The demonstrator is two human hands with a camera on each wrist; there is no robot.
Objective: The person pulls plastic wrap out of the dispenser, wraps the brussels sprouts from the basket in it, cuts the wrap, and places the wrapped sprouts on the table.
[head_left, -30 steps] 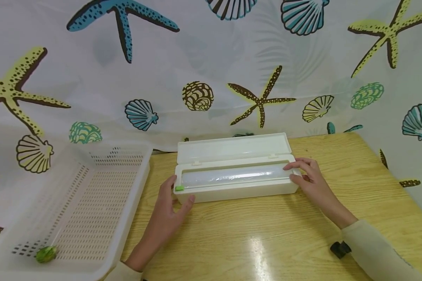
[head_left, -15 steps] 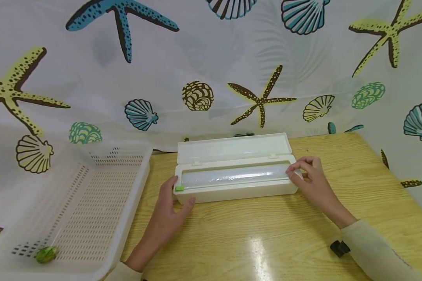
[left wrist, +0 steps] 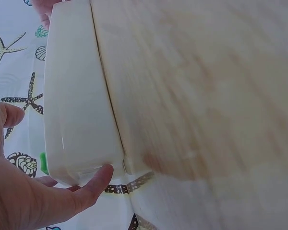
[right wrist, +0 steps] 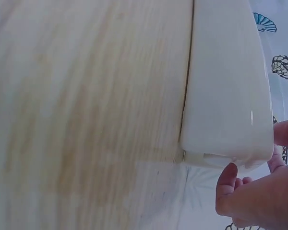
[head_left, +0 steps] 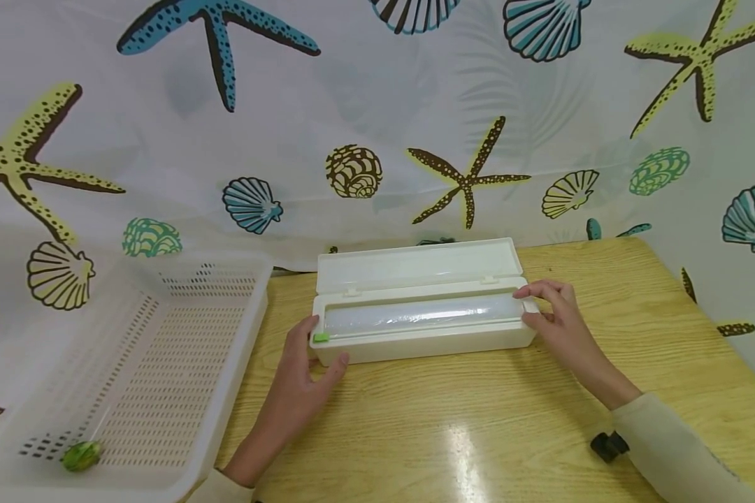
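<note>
A white cling film dispenser (head_left: 421, 349) lies lengthwise on the wooden table, its hinged lid (head_left: 418, 265) tipped back. Inside is a shiny roll of cling film (head_left: 415, 316), and a green slide cutter (head_left: 321, 337) sits at the left of the front rim. My left hand (head_left: 298, 388) holds the left end, thumb at the lower front corner in the left wrist view. At the other end, my right hand (head_left: 560, 321) has thumb and index finger around the right corner, the index tip over the roll's edge. In the right wrist view its thumb meets the dispenser's end wall (right wrist: 218, 160).
A white perforated basket (head_left: 242, 363) stands on the left, with a small green vegetable-like item (head_left: 82, 455) near its front corner. A small black object (head_left: 607, 446) is beside the right sleeve. A patterned cloth (head_left: 377, 91) hangs behind the table.
The right thumb and index finger came together at the dispenser's right corner, then spread apart again. The left hand and the dispenser have hardly moved.
</note>
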